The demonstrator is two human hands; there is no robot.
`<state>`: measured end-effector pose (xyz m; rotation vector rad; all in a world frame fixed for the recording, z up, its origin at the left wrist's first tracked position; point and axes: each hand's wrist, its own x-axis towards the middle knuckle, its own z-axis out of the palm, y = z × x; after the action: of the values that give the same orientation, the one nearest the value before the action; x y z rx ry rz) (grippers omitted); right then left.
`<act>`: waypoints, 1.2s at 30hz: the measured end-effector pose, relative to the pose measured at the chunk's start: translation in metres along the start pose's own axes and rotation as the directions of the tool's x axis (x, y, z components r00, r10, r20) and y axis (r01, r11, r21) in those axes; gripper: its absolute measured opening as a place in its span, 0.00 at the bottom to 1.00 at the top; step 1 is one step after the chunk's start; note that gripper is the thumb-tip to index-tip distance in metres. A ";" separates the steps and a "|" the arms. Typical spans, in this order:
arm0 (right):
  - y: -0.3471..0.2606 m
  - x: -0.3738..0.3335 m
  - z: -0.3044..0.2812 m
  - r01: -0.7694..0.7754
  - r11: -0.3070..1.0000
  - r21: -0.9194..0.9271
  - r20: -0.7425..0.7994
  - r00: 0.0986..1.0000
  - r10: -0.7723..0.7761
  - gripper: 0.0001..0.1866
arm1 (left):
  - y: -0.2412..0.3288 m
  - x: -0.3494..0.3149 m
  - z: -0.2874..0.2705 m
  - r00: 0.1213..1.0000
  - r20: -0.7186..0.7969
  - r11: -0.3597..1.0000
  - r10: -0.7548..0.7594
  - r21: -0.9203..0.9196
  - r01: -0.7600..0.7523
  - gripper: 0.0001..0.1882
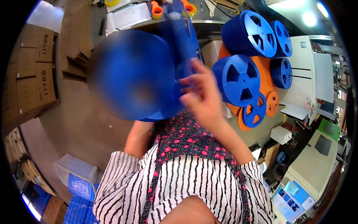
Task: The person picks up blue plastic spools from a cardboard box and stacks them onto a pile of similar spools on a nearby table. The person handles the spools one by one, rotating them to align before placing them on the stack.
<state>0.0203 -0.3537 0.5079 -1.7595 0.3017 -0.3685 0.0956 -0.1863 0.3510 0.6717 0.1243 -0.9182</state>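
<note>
Head view is running, and along the bottom of the frame I'm seeing striped sleeves flanking a flowered apron. Just above, the big blue disc is filling the area left of centre, showing me its broad face through heavy blur. It's reading as round, so I'm getting no long axis from it.

The left forearm is reaching up beneath its lower edge; the left hand is hiding behind the disc, so I can't tell what those fingers are doing, though I'm judging it the likelier support.

Now the right hand, hanging just right of the disc: its fingers are curling loosely, the thumb standing a little apart. Blur is covering the tips, and I can't tell whether they're gripping anything.

Here's the relation I'm weighing: the disc is lying directly left of those fingertips, while a narrow blue piece is running roughly up and down the frame above them, its lower end close by. The right hand is looking nearer to that piece.

Farther out, a blue reel stack is sitting right of centre. Beyond, orange tape dispensers are lying at the top.
</note>
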 end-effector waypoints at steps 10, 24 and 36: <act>-0.010 -0.015 0.077 0.252 0.929 -0.272 0.457 0.883 -0.105 0.27 | -0.020 0.001 0.016 0.995 0.044 0.996 -0.090 -0.018 0.091 0.32; -0.001 -0.021 0.071 0.272 0.947 -0.172 0.557 0.819 -0.134 0.29 | -0.021 -0.012 0.010 0.992 0.037 0.985 -0.124 -0.113 0.128 0.31; 0.015 -0.020 0.074 0.457 0.763 -0.458 0.589 0.798 -0.125 0.30 | -0.022 -0.028 -0.010 0.983 -0.077 0.981 -0.166 -0.118 0.156 0.30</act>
<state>0.0318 -0.2828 0.4768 -2.4513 -0.3269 0.0143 0.0636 -0.1704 0.3433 0.6034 0.3094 -1.0300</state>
